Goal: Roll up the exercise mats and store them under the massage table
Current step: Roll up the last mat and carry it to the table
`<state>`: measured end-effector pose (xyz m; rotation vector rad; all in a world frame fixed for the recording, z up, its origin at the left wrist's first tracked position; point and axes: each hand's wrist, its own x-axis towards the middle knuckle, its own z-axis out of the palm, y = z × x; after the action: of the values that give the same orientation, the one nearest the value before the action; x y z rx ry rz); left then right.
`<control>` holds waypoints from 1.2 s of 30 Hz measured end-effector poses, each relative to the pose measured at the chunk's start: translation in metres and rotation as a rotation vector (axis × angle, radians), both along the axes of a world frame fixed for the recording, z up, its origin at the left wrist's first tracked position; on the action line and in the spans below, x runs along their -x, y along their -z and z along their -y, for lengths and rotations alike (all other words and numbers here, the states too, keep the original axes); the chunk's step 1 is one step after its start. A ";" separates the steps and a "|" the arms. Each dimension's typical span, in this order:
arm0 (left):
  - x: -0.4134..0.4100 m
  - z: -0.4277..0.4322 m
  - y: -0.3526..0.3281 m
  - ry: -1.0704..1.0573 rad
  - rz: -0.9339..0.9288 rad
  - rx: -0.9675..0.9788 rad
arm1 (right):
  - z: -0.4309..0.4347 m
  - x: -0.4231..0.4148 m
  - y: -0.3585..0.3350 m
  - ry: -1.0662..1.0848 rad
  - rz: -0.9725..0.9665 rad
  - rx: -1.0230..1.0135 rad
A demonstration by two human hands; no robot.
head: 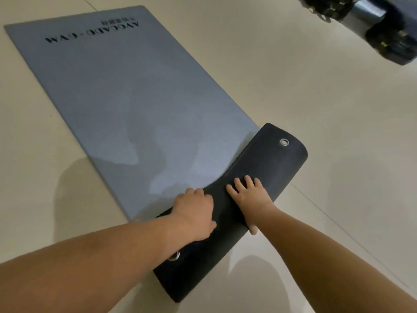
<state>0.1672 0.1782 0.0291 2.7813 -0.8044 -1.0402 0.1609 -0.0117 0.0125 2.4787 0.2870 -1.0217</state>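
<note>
A grey-blue exercise mat [117, 91] lies flat on the pale floor, with dark lettering at its far end. Its near end is folded over, showing the black underside [266, 163] with two metal eyelets. My left hand [194, 213] grips the folded edge near the middle, fingers curled over it. My right hand [250, 199] presses on top of the fold, fingers spread over the black surface and thumb hooked under the near side.
Dark equipment with a shiny metal part [370, 21] stands at the far right corner of the view. Pale floor tiles [316, 109] surround the mat on all sides. No massage table shows.
</note>
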 end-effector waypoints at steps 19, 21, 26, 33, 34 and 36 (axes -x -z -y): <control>0.002 0.008 0.024 -0.230 -0.239 0.073 | -0.009 -0.087 -0.030 0.034 -0.341 -0.002; -0.011 -0.006 0.016 -0.319 -0.322 0.158 | -0.003 -0.080 -0.035 -0.076 -0.261 0.017; -0.027 -0.017 0.004 -0.530 -0.509 0.291 | 0.033 -0.073 -0.046 -0.196 0.005 -0.082; -0.032 -0.047 -0.010 -0.563 -0.874 0.265 | 0.012 -0.079 -0.067 -0.040 -0.321 -0.182; -0.030 -0.057 -0.009 -0.560 -0.882 0.254 | 0.005 -0.082 -0.066 -0.010 -0.360 -0.184; -0.029 -0.075 -0.007 -0.524 -0.783 0.218 | -0.009 -0.088 -0.060 0.013 -0.413 -0.149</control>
<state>0.1960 0.2534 0.0360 1.9450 -0.0715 -1.5966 0.2487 -0.0027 0.0727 2.3775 0.4896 -1.5670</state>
